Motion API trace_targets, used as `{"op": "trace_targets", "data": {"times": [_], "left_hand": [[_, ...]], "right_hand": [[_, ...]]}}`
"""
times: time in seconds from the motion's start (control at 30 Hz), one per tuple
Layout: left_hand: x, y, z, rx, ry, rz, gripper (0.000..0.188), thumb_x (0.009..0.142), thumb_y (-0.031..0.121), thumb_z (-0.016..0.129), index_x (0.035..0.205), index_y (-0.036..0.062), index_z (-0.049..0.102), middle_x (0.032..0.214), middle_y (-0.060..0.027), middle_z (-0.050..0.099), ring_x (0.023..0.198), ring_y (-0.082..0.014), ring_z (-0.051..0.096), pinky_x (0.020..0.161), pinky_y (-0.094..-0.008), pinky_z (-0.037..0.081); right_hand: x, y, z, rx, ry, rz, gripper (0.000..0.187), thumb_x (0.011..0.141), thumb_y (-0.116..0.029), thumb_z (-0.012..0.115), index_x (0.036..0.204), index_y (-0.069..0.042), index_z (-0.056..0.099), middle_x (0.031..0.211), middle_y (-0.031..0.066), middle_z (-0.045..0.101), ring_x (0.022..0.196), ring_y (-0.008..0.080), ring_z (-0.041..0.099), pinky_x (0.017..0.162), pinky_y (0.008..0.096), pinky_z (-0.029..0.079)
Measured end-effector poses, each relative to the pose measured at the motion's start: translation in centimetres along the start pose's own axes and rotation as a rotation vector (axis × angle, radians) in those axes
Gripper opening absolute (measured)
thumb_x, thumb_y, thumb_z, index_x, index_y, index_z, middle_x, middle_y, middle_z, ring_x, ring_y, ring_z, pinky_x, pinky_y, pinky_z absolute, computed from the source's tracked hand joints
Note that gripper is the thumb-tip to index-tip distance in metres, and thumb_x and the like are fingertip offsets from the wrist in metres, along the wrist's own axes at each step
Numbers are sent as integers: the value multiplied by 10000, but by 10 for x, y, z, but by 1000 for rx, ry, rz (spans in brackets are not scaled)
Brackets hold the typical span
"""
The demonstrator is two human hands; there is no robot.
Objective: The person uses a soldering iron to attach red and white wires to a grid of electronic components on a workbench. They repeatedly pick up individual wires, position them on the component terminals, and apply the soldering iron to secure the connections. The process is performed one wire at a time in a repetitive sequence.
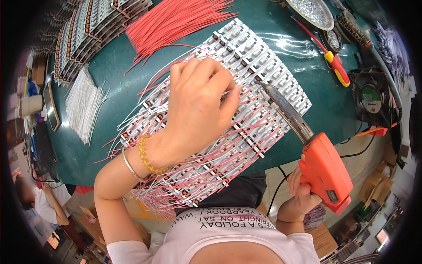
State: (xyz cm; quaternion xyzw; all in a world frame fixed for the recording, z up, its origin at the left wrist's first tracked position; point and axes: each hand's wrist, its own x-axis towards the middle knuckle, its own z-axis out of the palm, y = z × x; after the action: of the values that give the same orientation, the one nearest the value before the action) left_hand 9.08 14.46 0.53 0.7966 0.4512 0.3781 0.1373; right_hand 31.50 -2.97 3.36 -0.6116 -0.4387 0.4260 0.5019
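Observation:
My left hand [198, 101] is over a large panel of small white circuit boards [246, 48], thumb and fingers pinched close to its surface. A thin wire appears to be between the fingertips, though the hand hides most of it. My right hand [303, 193] is wrapped round the handle of an orange soldering gun [327, 169]. Its long metal tip [277, 99] reaches the boards just right of my left fingertips. Red and white wires [228, 154] trail from the panel's near rows, while its far right rows show no wires.
Loose red wires [171, 22] lie behind the panel, and a bundle of white wires [85, 105] at left. More board panels [88, 35] stack up far left. A screwdriver [336, 68], a metal dish [312, 13] and a black fan [373, 97] occupy the right. Another person [50, 202] sits at left.

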Motion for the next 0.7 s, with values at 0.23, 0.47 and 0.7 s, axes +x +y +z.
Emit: {"op": "trace_targets", "data": {"times": [0.23,0.47,0.7], "left_hand": [[0,8,-4,-92,10,14,112,743,62,718,717,56,609,812,-40,590,778,-227,535,760,-359,354],[-4,13,4,-54,-71,-17,119,734,56,718,713,58,600,810,-44,582,800,-231,521,737,-359,346],[-5,15,6,-43,-53,-10,143,735,51,714,705,61,574,783,-45,559,761,-235,494,719,-360,340]], "right_hand": [[-2,13,-3,-48,109,-121,826,828,-543,664,1233,138,431,489,-27,441,371,71,395,399,209,354],[-3,24,-9,-170,5,-234,766,849,-508,658,1220,126,440,499,-24,438,371,74,406,398,217,362],[-11,32,-25,-301,-45,-147,621,823,-522,689,1108,17,572,825,23,536,713,165,509,634,310,422]]}}
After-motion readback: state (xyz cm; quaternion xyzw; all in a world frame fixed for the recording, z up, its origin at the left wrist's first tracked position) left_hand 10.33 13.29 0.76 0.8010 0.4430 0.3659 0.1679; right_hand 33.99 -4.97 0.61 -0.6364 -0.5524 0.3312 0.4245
